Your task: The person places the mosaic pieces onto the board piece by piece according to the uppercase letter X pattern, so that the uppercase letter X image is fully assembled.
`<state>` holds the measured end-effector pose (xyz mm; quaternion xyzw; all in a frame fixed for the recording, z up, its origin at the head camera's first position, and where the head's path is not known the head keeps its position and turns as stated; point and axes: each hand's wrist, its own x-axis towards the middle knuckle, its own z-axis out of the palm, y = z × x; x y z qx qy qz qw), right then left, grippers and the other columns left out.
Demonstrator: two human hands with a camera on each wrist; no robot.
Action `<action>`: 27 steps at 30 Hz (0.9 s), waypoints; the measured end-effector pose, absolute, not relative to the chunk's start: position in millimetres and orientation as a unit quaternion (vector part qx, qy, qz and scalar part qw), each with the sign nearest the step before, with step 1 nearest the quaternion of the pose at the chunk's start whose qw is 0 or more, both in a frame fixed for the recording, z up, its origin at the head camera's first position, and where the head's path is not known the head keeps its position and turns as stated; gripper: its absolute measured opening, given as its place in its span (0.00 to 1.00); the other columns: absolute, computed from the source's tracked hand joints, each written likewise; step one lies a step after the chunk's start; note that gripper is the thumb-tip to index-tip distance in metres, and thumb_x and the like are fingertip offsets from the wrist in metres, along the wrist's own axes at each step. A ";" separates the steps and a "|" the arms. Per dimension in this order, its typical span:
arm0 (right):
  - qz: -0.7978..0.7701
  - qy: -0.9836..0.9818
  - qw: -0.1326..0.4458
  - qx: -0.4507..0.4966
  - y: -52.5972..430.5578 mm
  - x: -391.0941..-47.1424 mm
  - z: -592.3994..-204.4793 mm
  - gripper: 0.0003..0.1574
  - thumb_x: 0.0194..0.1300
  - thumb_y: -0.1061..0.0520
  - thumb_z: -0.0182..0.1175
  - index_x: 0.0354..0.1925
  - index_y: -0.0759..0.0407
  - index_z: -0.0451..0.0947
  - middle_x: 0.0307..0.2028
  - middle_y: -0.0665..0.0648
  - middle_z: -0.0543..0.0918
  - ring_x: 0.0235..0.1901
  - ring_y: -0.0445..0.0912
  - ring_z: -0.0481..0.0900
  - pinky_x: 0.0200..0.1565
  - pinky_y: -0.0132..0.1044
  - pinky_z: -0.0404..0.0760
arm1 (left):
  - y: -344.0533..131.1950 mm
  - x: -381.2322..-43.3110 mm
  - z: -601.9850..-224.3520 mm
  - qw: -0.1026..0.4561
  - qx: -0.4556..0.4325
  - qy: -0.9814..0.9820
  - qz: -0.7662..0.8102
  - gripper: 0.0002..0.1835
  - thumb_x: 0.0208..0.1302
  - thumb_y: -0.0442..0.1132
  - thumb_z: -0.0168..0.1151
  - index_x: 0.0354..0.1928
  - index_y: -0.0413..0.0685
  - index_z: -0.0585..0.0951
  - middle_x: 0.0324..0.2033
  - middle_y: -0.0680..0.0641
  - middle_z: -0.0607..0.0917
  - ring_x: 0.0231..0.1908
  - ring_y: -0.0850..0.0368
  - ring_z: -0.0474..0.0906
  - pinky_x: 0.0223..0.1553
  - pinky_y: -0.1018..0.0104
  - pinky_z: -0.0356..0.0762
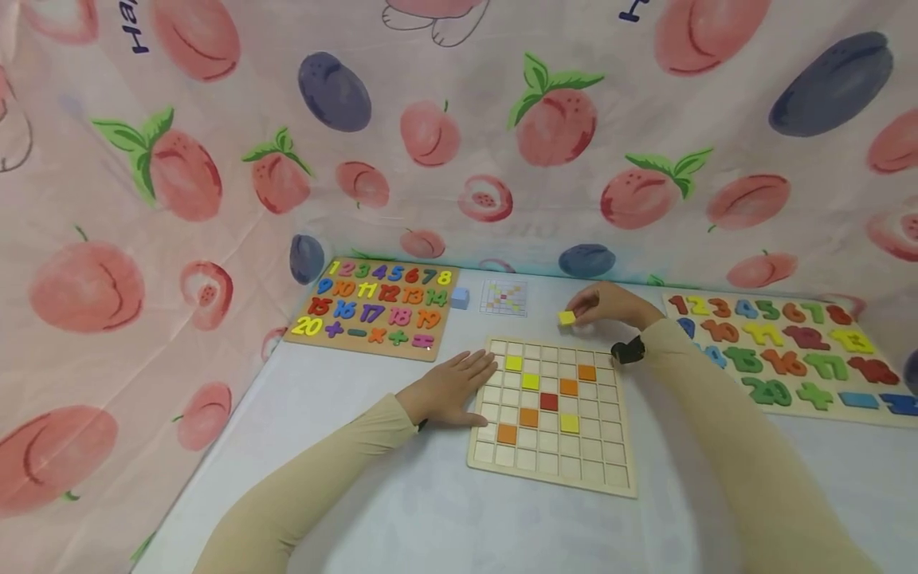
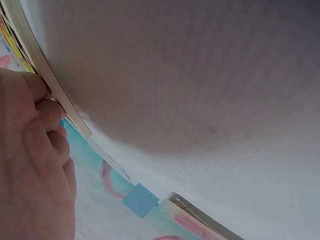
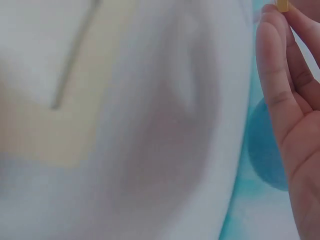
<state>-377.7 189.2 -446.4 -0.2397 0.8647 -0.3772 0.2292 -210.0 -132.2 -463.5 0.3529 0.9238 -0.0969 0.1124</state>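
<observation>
Between thumb and fingers, my right hand (image 1: 606,303) pinches a yellow square tile (image 1: 566,318) beyond the far edge of the wooden grid board (image 1: 551,475). In the right wrist view the tile (image 3: 282,5) shows at the fingertips. My left hand (image 1: 452,389) rests with fingers spread on the board's left edge. On the grid lie a red tile (image 1: 548,402), several orange tiles, one of them an orange tile (image 1: 586,372) at the far right, and three yellow tiles, among them a yellow tile (image 1: 513,363) at the far left. Together they form crossing diagonals.
A printed pattern card (image 1: 504,298) lies behind the board, with a small blue block (image 1: 460,299) to its left. Number puzzle boards stand on both sides: the left number board (image 1: 376,349) and the right number board (image 1: 810,409). A fruit-print cloth (image 1: 459,199) hangs behind the table.
</observation>
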 end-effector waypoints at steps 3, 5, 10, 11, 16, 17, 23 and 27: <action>-0.397 0.857 0.218 -0.245 195.4 -362.4 -440.1 0.21 0.54 0.59 0.68 0.46 0.66 0.81 0.36 0.58 0.86 0.34 0.40 0.81 0.42 0.29 0.79 | -132.4 -209.1 -463.6 0.112 0.351 0.925 -0.094 0.50 0.60 0.72 0.45 0.74 0.47 0.46 0.75 0.48 0.47 0.75 0.54 0.39 0.75 0.62 0.38; -0.409 0.852 0.213 -0.246 199.6 -350.6 -436.6 0.20 0.54 0.59 0.69 0.45 0.66 0.81 0.34 0.55 0.86 0.33 0.40 0.81 0.41 0.28 0.78 | -132.4 -208.6 -463.9 0.112 0.352 0.925 -0.089 0.50 0.60 0.71 0.46 0.74 0.47 0.47 0.75 0.48 0.47 0.75 0.54 0.39 0.75 0.62 0.39; -0.438 0.834 0.218 -0.255 210.3 -320.6 -430.6 0.20 0.52 0.58 0.70 0.43 0.67 0.81 0.31 0.52 0.85 0.32 0.40 0.80 0.39 0.30 0.80 | -132.8 -208.9 -464.7 0.115 0.354 0.924 -0.083 0.50 0.60 0.71 0.45 0.74 0.47 0.46 0.75 0.48 0.46 0.75 0.53 0.39 0.75 0.61 0.38; -0.442 0.831 0.219 -0.259 211.7 -315.0 -429.6 0.20 0.52 0.58 0.70 0.43 0.68 0.81 0.30 0.52 0.85 0.31 0.40 0.80 0.38 0.30 0.81 | -133.0 -209.3 -464.7 0.114 0.354 0.924 -0.085 0.50 0.60 0.71 0.45 0.74 0.46 0.46 0.75 0.48 0.46 0.75 0.53 0.39 0.75 0.61 0.39; -0.454 0.816 0.213 -0.288 216.7 -287.8 -427.0 0.17 0.51 0.61 0.70 0.40 0.69 0.81 0.29 0.54 0.84 0.29 0.40 0.80 0.33 0.31 0.82 | -133.8 -211.8 -465.1 0.108 0.353 0.925 -0.092 0.50 0.60 0.71 0.45 0.74 0.46 0.46 0.75 0.48 0.46 0.75 0.53 0.39 0.75 0.62 0.39; -0.455 0.813 0.213 -0.292 217.5 -282.4 -427.4 0.17 0.51 0.61 0.70 0.39 0.69 0.81 0.29 0.55 0.84 0.29 0.40 0.80 0.33 0.31 0.82 | -133.8 -212.2 -465.3 0.108 0.354 0.925 -0.092 0.51 0.60 0.71 0.45 0.74 0.46 0.45 0.75 0.47 0.46 0.75 0.53 0.39 0.75 0.62 0.39; -0.450 0.811 0.226 -0.299 219.9 -253.4 -437.4 0.16 0.49 0.60 0.71 0.36 0.67 0.81 0.30 0.54 0.83 0.28 0.40 0.79 0.33 0.31 0.81 | -133.0 -212.8 -466.7 0.109 0.355 0.925 -0.082 0.51 0.60 0.71 0.46 0.74 0.46 0.46 0.74 0.47 0.47 0.75 0.52 0.40 0.75 0.62 0.39; -0.439 0.820 0.229 -0.289 219.3 -239.0 -447.8 0.15 0.47 0.58 0.73 0.34 0.63 0.82 0.30 0.53 0.82 0.27 0.40 0.77 0.32 0.30 0.81 | -132.7 -211.9 -466.5 0.113 0.353 0.926 -0.078 0.51 0.60 0.70 0.47 0.74 0.46 0.46 0.74 0.47 0.47 0.75 0.52 0.40 0.75 0.62 0.39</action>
